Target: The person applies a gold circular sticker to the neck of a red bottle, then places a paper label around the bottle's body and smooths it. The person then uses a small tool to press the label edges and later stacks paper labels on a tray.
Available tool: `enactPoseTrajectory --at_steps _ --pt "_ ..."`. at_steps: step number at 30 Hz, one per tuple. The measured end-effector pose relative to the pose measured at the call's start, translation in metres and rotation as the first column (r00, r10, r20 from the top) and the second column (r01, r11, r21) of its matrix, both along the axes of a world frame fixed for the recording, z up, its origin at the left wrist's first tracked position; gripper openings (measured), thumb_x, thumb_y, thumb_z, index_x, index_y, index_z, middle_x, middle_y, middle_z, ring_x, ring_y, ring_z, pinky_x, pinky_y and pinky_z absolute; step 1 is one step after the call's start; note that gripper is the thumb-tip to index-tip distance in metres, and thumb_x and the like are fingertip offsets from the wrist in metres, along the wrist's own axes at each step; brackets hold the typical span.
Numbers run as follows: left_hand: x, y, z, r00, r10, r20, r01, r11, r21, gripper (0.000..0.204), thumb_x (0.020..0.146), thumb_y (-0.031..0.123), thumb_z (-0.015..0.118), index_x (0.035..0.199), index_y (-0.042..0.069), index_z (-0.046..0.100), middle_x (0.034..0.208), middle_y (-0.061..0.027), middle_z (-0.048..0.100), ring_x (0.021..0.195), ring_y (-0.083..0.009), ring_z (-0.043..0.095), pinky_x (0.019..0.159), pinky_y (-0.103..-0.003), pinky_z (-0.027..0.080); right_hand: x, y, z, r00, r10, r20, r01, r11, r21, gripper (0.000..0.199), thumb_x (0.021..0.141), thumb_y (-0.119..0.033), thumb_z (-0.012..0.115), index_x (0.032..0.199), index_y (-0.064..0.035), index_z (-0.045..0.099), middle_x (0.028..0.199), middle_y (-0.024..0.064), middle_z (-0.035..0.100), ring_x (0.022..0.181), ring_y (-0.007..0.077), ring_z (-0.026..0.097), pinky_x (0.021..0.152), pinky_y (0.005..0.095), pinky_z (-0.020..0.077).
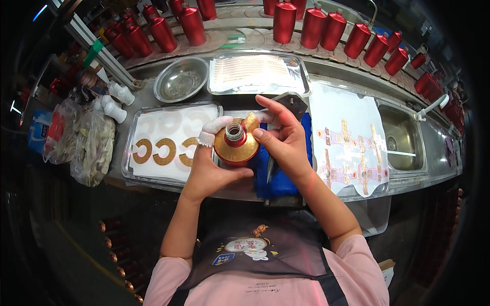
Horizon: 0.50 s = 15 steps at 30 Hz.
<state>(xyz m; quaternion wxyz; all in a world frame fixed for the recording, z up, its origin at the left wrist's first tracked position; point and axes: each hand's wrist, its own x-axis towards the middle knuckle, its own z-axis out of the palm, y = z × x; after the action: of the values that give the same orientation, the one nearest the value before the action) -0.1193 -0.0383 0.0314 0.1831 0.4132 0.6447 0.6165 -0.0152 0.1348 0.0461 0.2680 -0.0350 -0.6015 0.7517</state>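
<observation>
Red bottle (235, 139) is front & center, mouth facing up at the cam, no cap on, in the person's hands near the front edge of the counter, btwn the L tray and the blue cloth. Can't tell if its base rests on anything. Gold label (227, 151) sits round the shoulder, one end standing up a bit by the neck.

L hand (208, 172) has a firm hold on the bottle: thumb along the near side, forefinger w/ white wrap curling over the far side. R hand (289, 145) is close in, narrow, thumb tip + a white-wrapped finger at the raised end of the label; can't tell if it's pinched or just pressed. R forefinger points up & away.

Blue cloth (282, 187) is just under the R hand. L tray (128, 149) has a white sheet (176, 162) w/ gold C-shaped stickers (164, 152). Behind: metal bowl (181, 84), then far tray (302, 74) w/ a sheet of thin strips (249, 71). To the R, another sheet w/ gold & purple labels (364, 159), then sink (402, 116) & white tap (434, 107). More red bottles (284, 21) line the belt (261, 42) at back; white bottles (112, 108) & plastic bags (93, 159) far L
</observation>
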Motion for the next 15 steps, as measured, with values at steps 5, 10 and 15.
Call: enactPoseTrajectory --at_steps 5,10,15 --pt "-0.002 -0.005 0.002 0.979 -0.117 0.164 0.107 0.992 0.068 0.099 0.058 0.013 0.096 0.142 0.006 0.044 0.138 -0.009 0.054 0.129 -0.0207 0.051 0.11 -0.036 0.04 0.003 -0.006 0.002 1.0 0.011 0.022 -0.011 0.999 -0.03 0.061 0.088 0.003 0.066 0.146 -0.0003 0.046 0.125 0.0078 0.062 0.09 0.0023 0.061 0.076 0.0158 0.0499" --pt "-0.007 -0.002 0.007 0.988 -0.089 0.127 0.097 0.994 -0.058 0.106 0.055 0.016 0.098 0.145 0.006 0.042 0.142 -0.0094 0.05 0.133 -0.0203 0.048 0.113 -0.035 0.037 0.004 -0.005 0.002 0.999 -0.015 0.031 0.015 1.0 0.01 0.061 0.088 0.003 0.066 0.146 -0.0016 0.046 0.12 0.0064 0.063 0.09 0.0019 0.061 0.077 0.0159 0.0496" --pt "-0.015 0.002 0.016 0.925 -0.262 0.274 0.203 0.953 0.225 0.091 0.066 0.013 0.092 0.143 0.005 0.046 0.133 -0.0076 0.058 0.125 -0.0182 0.055 0.107 -0.034 0.044 0.01 -0.006 0.004 0.992 -0.091 0.082 0.093 0.995 -0.021 0.057 0.088 0.005 0.061 0.143 -0.0035 0.05 0.121 0.0079 0.059 0.084 0.0012 0.057 0.073 0.0155 0.0477"
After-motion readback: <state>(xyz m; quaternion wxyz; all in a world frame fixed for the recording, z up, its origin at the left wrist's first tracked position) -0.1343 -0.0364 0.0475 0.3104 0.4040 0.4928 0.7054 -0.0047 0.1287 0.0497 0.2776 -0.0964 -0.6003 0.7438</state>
